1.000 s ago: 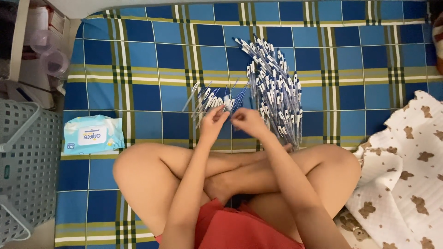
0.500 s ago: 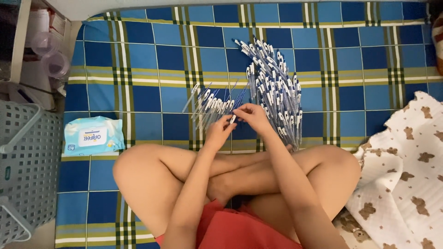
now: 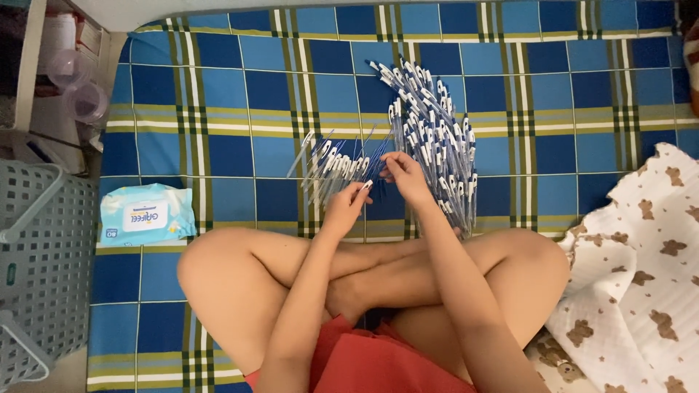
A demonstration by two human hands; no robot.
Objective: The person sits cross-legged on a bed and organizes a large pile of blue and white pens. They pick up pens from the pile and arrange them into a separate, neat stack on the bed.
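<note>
Right hand [image 3: 405,177] shifted toward pen pile [image 3: 435,138], wipes pack [image 3: 148,213] left, basket [image 3: 36,269] beside

A home, most likely a bedroom, is being shown. A blue checked sheet [image 3: 218,94] is being used as the sitting surface (spread wide like bedding). A bear-print blanket [image 3: 641,276] is lying at one side, a wipes pack [image 3: 145,213] and a grey basket [image 3: 40,269] at the other, with shelf clutter [image 3: 62,65] beyond.
</note>
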